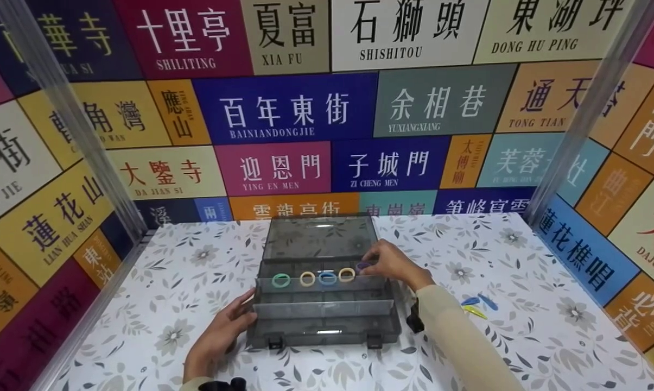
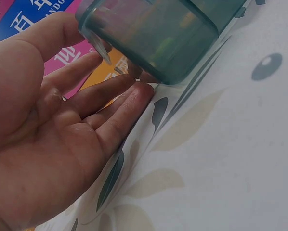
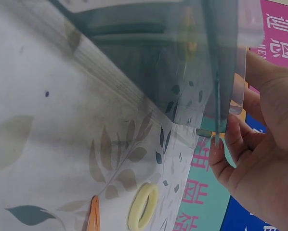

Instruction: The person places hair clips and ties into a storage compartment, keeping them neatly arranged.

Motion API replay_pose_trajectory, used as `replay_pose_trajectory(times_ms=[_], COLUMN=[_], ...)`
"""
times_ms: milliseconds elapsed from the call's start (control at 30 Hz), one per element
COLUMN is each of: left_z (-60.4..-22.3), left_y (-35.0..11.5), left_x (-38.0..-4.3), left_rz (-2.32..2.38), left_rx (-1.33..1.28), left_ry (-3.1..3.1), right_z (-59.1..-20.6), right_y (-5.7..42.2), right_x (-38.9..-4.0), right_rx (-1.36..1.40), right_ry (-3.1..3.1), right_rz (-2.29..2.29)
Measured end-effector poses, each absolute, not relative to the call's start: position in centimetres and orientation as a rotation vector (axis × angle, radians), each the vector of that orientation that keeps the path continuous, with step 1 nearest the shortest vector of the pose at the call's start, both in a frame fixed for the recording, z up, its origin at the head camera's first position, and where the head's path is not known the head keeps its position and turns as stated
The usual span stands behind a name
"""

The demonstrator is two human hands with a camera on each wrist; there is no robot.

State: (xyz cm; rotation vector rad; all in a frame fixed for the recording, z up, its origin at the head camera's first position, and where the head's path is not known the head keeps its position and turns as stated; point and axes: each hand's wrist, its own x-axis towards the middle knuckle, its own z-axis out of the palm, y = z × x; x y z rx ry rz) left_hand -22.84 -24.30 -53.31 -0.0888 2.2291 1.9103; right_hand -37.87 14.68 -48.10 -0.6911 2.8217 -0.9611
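Observation:
A smoky clear plastic storage box stands with its lid tipped back. Along its rear row sit a green hair tie, a blue one and two beige hair ties. My right hand reaches over the rear right corner and pinches a purple hair tie, mostly covered by the fingers. In the right wrist view the box wall stands in front of the fingertips. My left hand rests against the box's left side, its fingers extended and touching the wall.
To the right of the box, blue hair clips and a yellow clip lie on the flower-patterned tablecloth. The right wrist view adds a pale yellow hair tie and an orange clip. Panels with lettering enclose the table.

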Motion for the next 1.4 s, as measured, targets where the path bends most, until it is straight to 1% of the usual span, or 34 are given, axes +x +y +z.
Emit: replay_pose_trajectory(times_ms=[233,567,800,1133,1400], left_z=[-53.2,-53.4,-53.5,-53.4,-53.4], left_y=[-24.3,-24.4,-24.6,-24.2,-24.1], left_x=[-22.8,-22.7,-22.7,-22.9,-22.8], left_rz=[1.884,1.897,1.895,1.917,1.91], left_rx=[-0.046,-0.056,-0.043,-0.061,-0.085], left_ry=[2.234,2.234,2.242,2.239,2.265], right_z=[-48.0,-47.2,-47.1,-48.2,-49.5], right_y=[15.0,16.5,18.7,22.8,25.1], right_x=[-37.7,-37.0,-36.7,-36.3,-35.9], right_rx=[-0.664,-0.644,-0.639,-0.481,-0.383], right_ry=[2.785,2.766,2.813,2.837,2.802], right_rz=[-1.008,-1.117,-1.102,-1.087,-1.104])
